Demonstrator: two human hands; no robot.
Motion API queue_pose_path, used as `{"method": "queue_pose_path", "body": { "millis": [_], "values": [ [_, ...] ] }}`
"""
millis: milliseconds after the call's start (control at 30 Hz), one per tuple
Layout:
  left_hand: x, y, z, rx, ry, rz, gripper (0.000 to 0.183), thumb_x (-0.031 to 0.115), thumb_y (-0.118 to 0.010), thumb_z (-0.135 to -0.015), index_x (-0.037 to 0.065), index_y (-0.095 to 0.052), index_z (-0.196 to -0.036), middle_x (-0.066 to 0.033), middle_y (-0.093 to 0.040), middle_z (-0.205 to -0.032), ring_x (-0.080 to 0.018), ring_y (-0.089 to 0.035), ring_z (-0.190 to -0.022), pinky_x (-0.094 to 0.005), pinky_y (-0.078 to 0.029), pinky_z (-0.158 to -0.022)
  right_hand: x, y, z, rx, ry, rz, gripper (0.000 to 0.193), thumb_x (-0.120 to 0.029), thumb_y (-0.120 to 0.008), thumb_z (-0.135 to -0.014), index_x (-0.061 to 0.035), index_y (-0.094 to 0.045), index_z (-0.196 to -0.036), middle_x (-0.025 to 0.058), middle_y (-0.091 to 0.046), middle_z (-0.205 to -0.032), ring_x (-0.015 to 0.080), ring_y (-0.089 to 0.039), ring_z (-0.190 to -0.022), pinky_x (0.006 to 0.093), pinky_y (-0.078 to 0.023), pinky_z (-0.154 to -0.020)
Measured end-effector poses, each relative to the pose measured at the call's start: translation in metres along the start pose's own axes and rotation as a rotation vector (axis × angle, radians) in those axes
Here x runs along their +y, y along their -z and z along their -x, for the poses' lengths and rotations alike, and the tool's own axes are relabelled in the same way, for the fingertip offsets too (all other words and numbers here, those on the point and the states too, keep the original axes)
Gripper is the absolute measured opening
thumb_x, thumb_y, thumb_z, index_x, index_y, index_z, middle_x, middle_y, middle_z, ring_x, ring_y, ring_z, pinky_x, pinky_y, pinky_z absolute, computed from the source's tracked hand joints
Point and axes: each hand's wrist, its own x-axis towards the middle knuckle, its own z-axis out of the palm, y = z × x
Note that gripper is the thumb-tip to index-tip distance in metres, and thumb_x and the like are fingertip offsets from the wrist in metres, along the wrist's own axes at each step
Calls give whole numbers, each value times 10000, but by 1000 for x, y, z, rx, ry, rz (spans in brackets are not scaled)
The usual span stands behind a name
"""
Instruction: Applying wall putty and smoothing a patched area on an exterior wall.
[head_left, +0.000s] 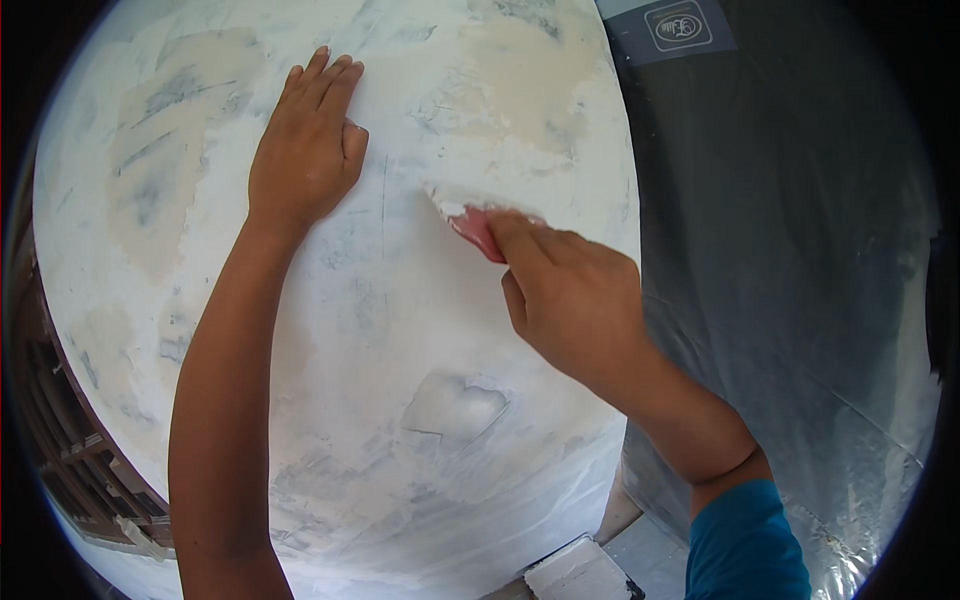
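The left hand (308,150) lies flat, outstretched, on the white panel (350,350) — the right grip (575,290), slanting inward, clasps a pink scraper (474,230).

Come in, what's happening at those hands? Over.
Right fingers gripping red spreader. Left fingers laid on patchy white surface. Left forearm covers part of it.

Dark plastic sheeting (770,230) at right, brown slatted piece (80,455), perhaps wooden, at left

The left hand (308,160) lies flat; the right hand (575,290) curls, gripping.
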Motion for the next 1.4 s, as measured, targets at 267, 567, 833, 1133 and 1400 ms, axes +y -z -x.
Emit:
{"method": "queue_pose_path", "body": {
  "millis": [267,567,833,1133,1400],
  "values": [
    [4,-5,-7,13,-24,19,519,55,-441,-847,37,-533,-1358,-131,-543,-1425,-312,-411,-1416,-433,-281,-1216,19,-77,15,11,115,325,435,-59,-589,-841,85,-601,-1251,252,-682,-1176,334,-715,-992,339,-610,-743],
    [2,-2,-6,14,-18,20,523,59,-444,-837,40,-535,-1351,-128,-545,-1424,-315,-409,-1417,-436,-280,-1218,56,-8,-60,216,-146,199,378,-51,-628,-845,-96,-667,-1219,73,-737,-1106,208,-728,-855,320,-575,-646],
    [1,-6,-2,21,-16,-7,508,63,-441,-851,45,-537,-1350,-119,-549,-1419,-308,-414,-1415,-435,-287,-1213,-21,-47,48,-38,130,64,428,-57,-659,-791,81,-637,-1196,243,-700,-1115,344,-723,-889,355,-609,-671],
    [11,-6,-15,46,-48,50,497,63,-453,-852,39,-540,-1341,-130,-552,-1411,-321,-425,-1404,-445,-294,-1207,56,-61,-48,204,-42,304,380,-39,-590,-850,-57,-654,-1224,97,-725,-1142,239,-723,-890,325,-580,-659],
    [6,-3,-8,15,-26,49,500,78,-460,-864,17,-515,-1358,-155,-518,-1442,-329,-399,-1420,-454,-271,-1214,-79,-38,120,-134,44,-11,521,-25,-640,-811,20,-590,-1327,217,-657,-1251,373,-692,-995,354,-608,-788]
  ]
}}
